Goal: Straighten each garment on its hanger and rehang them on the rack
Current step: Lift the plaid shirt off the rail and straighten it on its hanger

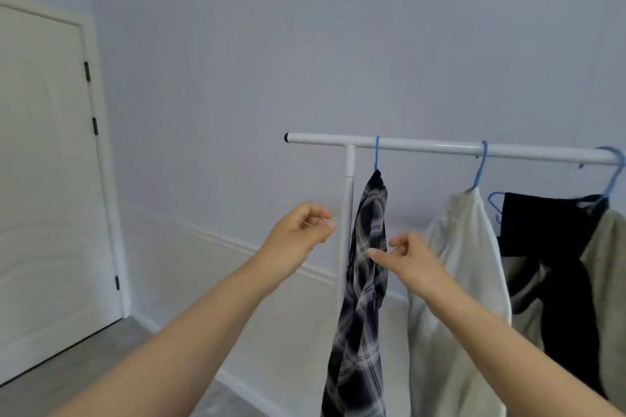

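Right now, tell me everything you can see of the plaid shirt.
The plaid shirt is dark navy and white woven cloth. It hangs bunched and twisted, edge-on, from a blue hanger at the rail's left end, beside the white post. The right hand seems to touch its front edge; the left hand is apart.

Rack rail (440, 146): white, black cap on its left end. Rack upright (349, 213): white. Hangers: all three blue; first hook (377, 152), second (480, 164), third (613, 176). Garment 1, shirt (364, 298): plaid, black or dark navy with white and grey lines. Garment 2 (454, 298): plain off-white. Garment 3 (555, 247): plain black, over a plain grey-beige piece (609, 274). Wall (305, 44): pale lavender-grey. Door (44, 179): cream, black hinges. Floor (84, 372): grey.
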